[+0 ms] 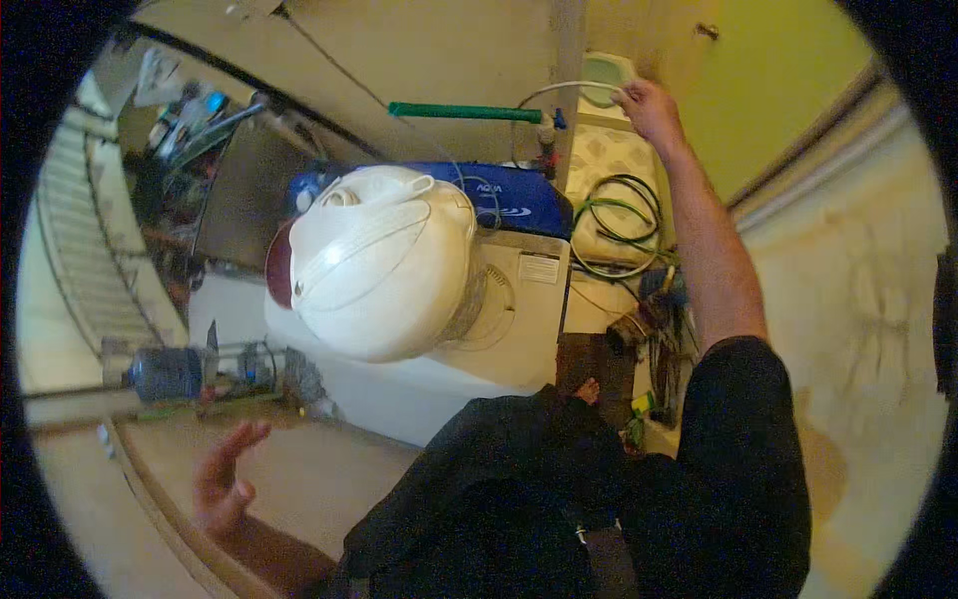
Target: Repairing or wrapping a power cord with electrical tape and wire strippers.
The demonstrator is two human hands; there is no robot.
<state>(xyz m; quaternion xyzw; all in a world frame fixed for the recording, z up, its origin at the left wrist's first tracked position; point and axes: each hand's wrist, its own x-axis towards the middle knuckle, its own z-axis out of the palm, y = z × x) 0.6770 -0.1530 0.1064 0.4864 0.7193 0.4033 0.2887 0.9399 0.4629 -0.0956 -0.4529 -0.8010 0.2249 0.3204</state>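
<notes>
My right hand [649, 108] reaches far forward and its fingers pinch a thin white hose [569, 88] that curves down to a tap fitting [546, 132] on the wall. My left hand [222, 479] hangs low at the left, fingers spread, holding nothing. Below me stands a white washing machine [519, 319] with its round white lid [379, 260] raised and tilted.
A green bar [464, 112] juts from the wall by the tap. Coiled green and black hoses [614, 225] lie on a pale surface right of the machine. A blue panel [524, 200] sits behind the lid. A large water bottle [165, 374] lies at the left.
</notes>
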